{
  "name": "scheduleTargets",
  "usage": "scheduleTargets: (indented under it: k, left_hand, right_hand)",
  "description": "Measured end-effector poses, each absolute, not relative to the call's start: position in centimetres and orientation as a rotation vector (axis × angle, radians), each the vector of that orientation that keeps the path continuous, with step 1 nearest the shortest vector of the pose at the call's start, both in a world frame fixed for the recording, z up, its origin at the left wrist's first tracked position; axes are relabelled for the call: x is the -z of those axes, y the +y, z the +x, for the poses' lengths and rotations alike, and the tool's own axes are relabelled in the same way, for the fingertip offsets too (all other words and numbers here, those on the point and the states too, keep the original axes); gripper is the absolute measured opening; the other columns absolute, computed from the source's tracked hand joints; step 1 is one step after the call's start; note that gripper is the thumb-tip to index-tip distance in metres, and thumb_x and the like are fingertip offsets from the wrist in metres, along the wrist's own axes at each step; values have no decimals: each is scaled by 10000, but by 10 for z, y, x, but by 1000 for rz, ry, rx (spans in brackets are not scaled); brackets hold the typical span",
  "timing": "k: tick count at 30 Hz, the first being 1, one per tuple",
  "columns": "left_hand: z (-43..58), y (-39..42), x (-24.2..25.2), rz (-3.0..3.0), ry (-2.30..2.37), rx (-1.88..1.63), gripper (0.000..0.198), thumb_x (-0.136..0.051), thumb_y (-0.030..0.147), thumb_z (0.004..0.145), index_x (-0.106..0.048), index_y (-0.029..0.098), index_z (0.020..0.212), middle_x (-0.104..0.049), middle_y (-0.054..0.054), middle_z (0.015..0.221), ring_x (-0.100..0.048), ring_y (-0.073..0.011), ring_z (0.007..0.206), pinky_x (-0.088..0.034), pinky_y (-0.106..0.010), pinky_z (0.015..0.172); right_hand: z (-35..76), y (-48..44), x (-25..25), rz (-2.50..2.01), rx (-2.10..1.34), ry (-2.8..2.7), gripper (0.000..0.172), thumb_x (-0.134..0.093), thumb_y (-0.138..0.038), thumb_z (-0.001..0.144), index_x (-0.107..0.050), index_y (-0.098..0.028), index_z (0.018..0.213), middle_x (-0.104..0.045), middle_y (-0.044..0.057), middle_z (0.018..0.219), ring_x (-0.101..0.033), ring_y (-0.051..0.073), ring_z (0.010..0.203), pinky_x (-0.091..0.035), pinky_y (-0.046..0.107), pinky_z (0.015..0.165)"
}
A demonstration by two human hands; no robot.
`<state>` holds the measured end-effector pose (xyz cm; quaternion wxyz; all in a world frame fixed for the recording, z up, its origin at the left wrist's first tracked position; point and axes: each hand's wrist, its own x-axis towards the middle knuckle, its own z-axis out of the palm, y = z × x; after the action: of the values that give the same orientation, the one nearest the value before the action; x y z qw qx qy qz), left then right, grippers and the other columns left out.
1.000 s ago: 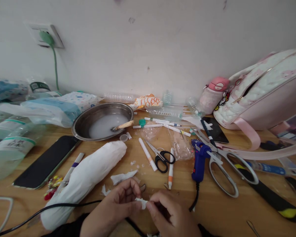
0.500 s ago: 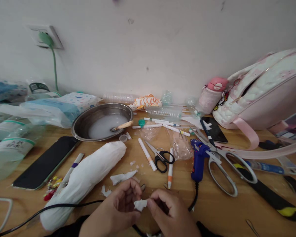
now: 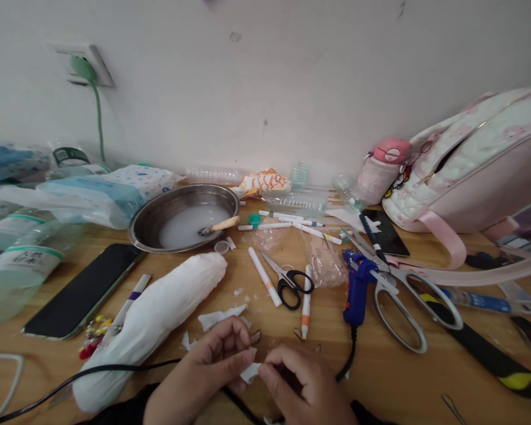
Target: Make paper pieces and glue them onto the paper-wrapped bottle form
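Note:
A small scrap of white paper (image 3: pixel 250 373) is pinched between my two hands near the table's front edge. My left hand (image 3: pixel 215 366) closes thumb and fingers on its left side. On the other side, my right hand (image 3: pixel 298 383) grips it between thumb and forefinger. Just beyond my left hand lies a larger torn white piece (image 3: pixel 221 317), with a smaller bit (image 3: pixel 186 341) beside it. To the left rests a long white paper-covered form (image 3: pixel 154 324), bulging in the middle and rounded at its far end. A black cord passes under my hands.
A metal bowl (image 3: pixel 183 245) of cloudy liquid holds a brush. Small black scissors (image 3: pixel 287 280), markers (image 3: pixel 264 277), a blue glue gun (image 3: pixel 356 289) and big grey scissors (image 3: pixel 398 295) lie ahead and right. A phone (image 3: pixel 84 292) and plastic bottles (image 3: pixel 22 265) are left, a backpack (image 3: pixel 478 165) right.
My left thumb and fingers have closed in on the paper scrap, and less of it shows. My right hand has shifted slightly left. The things on the table stay put.

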<state>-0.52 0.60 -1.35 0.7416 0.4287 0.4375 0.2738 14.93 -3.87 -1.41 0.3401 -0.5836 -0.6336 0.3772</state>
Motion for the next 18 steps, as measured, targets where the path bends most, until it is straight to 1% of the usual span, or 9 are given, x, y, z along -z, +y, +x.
scheduleTargets:
  k: [4, 7, 10, 14, 18]
  left_hand:
    - [-7, 8, 11, 976, 968, -595, 273, -708, 378, 600, -532, 170, 614, -472, 65, 564, -422, -72, 479, -399, -176, 449]
    - [-7, 8, 7, 1047, 1018, -545, 276, -686, 417, 605, -595, 157, 623, -508, 36, 585, -471, -103, 523, -429, -207, 490]
    - [-6, 7, 4, 1145, 1043, -525, 270, -668, 423, 615, -631, 156, 629, -527, 18, 602, -488, -126, 564, -422, -216, 524]
    - [-6, 6, -1, 1229, 1028, -485, 260, -649, 419, 621, -640, 160, 642, -538, 13, 594, -481, -134, 584, -389, -212, 543]
    - [-5, 6, -8, 1265, 1077, -443, 281, -613, 438, 637, -627, 157, 641, -530, 12, 597, -478, -139, 589, -385, -221, 560]
  right_hand:
    - [150, -39, 14, -1504, -955, -1646, 135, -513, -214, 759, -559, -172, 639, -541, -20, 600, -485, 104, 593, -331, 197, 569]
    - [150, -39, 13, -1514, -944, -1648, 140, -507, -218, 763, -552, -174, 637, -533, -24, 593, -475, 99, 580, -321, 192, 552]
    - [150, -40, 13, -1508, -915, -1657, 136, -506, -200, 761, -551, -176, 635, -531, -28, 588, -473, 96, 580, -316, 188, 551]
    - [151, -39, 13, -1489, -909, -1656, 140, -500, -208, 768, -552, -175, 643, -537, -26, 597, -478, 94, 587, -320, 181, 550]
    - [151, -38, 13, -1496, -911, -1654, 142, -495, -209, 772, -554, -175, 647, -541, -26, 603, -485, 95, 595, -324, 180, 556]
